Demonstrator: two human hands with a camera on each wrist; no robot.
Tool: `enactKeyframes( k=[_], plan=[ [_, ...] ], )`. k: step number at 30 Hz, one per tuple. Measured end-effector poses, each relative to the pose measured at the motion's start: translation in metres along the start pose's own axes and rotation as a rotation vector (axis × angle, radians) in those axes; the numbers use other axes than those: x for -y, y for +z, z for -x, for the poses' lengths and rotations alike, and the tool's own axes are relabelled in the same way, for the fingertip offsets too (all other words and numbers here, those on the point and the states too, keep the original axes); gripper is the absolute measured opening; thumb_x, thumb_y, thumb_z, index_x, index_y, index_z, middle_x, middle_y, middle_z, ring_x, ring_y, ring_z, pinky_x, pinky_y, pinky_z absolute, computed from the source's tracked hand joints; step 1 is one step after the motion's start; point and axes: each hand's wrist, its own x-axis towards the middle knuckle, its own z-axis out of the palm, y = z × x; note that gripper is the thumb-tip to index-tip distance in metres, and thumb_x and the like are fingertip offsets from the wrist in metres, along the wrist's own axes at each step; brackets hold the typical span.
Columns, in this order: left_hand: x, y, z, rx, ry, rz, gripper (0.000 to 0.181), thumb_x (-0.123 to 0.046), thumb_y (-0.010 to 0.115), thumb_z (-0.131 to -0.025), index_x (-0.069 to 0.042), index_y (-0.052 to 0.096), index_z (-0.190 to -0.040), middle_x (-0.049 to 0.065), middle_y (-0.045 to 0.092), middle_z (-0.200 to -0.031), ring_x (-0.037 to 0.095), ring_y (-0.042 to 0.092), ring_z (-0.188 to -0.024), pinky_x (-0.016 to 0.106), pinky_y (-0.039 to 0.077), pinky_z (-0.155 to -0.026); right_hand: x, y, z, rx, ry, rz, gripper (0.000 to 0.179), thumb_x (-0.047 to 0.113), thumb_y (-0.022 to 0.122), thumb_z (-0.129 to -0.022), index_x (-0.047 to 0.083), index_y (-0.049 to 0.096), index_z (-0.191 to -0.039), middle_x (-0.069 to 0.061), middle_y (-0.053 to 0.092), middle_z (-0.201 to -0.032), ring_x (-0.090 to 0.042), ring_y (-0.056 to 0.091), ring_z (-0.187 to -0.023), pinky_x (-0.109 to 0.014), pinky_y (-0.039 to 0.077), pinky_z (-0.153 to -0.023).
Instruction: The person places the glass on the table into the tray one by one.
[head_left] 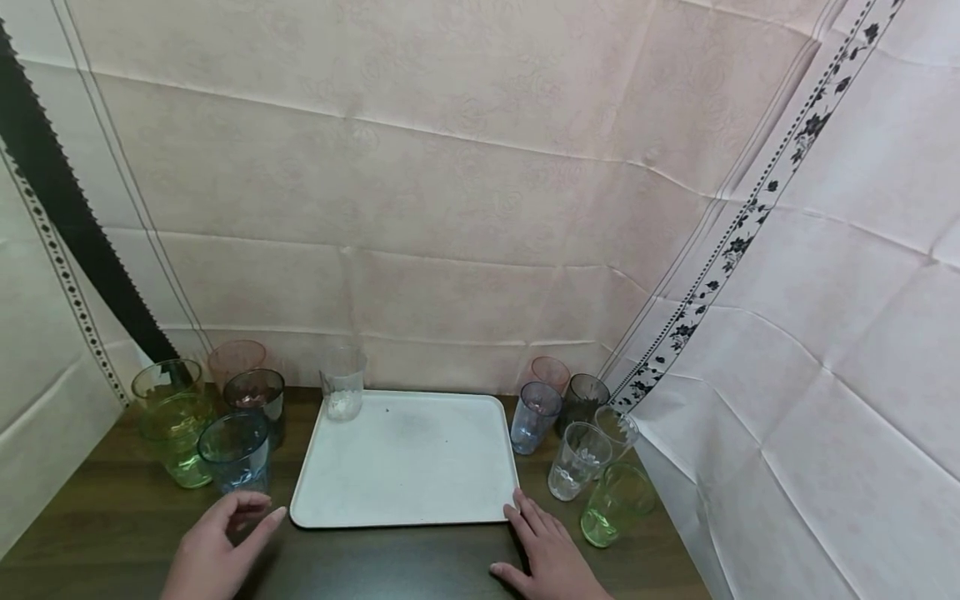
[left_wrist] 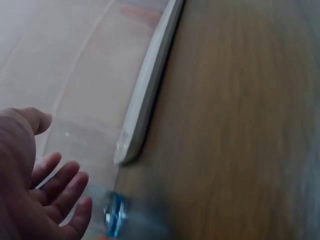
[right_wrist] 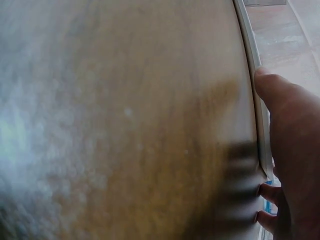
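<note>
1. Left hand (head_left: 213, 550): fingers loosely curved, empty; left of tray (head_left: 405, 467), near blue glass (head_left: 236, 454).
2. Right hand (head_left: 553, 554): fingers relaxed, empty; at tray's near-right corner.
3. Clear glass (head_left: 342, 387): on tray's far-left corner; jolting the tray could topple it.

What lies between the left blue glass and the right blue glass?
In the head view, the white tray lies between the left blue glass and the right blue glass; a clear glass stands at the tray's far left corner.

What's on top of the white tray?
A clear glass stands at the far left corner of the white tray. The patch under its base is covered.
</note>
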Motion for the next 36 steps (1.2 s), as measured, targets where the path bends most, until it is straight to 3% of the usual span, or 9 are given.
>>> enactKeyframes(
  k=[7,12,15,23,36],
  plan=[
    [0.025,-0.008,-0.008,-0.162,-0.126,-0.036,0.059,-0.063,0.070,-0.090,-0.008,0.068,-0.112,0.015,0.073,-0.106,0.034,0.068,-0.095,0.052,0.056,-0.077,-0.003,0.001,0.000,-0.029,-0.016,0.013,0.090,0.078,0.043,-0.097,0.016,0.042,-0.161,-0.010,0.027,-0.170,-0.030,0.035,-0.149,-0.059,0.043,-0.108],
    [0.035,-0.017,-0.021,-0.196,-0.231,-0.009,0.083,-0.064,0.070,-0.089,0.003,0.052,-0.135,0.027,0.063,-0.124,0.044,0.061,-0.110,0.061,0.050,-0.086,-0.003,0.002,0.000,-0.017,-0.012,0.017,0.090,0.079,0.042,-0.096,0.017,0.041,-0.162,-0.009,0.027,-0.170,-0.029,0.034,-0.149,-0.059,0.043,-0.108],
    [0.035,-0.023,-0.030,-0.192,-0.252,0.022,0.104,-0.068,0.069,-0.088,0.008,0.036,-0.151,0.034,0.050,-0.139,0.049,0.051,-0.122,0.066,0.045,-0.094,-0.003,0.001,0.000,-0.019,-0.009,0.013,0.090,0.079,0.043,-0.096,0.017,0.041,-0.162,-0.009,0.027,-0.170,-0.029,0.034,-0.149,-0.059,0.042,-0.108],
    [0.025,-0.020,-0.043,-0.193,-0.260,0.122,0.124,-0.070,0.071,-0.084,0.005,0.012,-0.164,0.035,0.035,-0.154,0.052,0.038,-0.136,0.067,0.039,-0.105,-0.001,0.002,0.001,-0.024,-0.020,0.010,0.089,0.077,0.045,-0.097,0.016,0.042,-0.161,-0.010,0.028,-0.170,-0.030,0.035,-0.149,-0.059,0.043,-0.108],
    [0.011,-0.008,-0.047,-0.251,-0.210,0.134,0.118,-0.066,0.076,-0.083,0.002,0.021,-0.162,0.033,0.038,-0.151,0.052,0.040,-0.136,0.071,0.039,-0.102,-0.002,0.003,0.001,-0.028,-0.022,0.033,0.090,0.078,0.043,-0.097,0.016,0.042,-0.161,-0.010,0.027,-0.170,-0.028,0.033,-0.150,-0.058,0.042,-0.109]
  ],
)
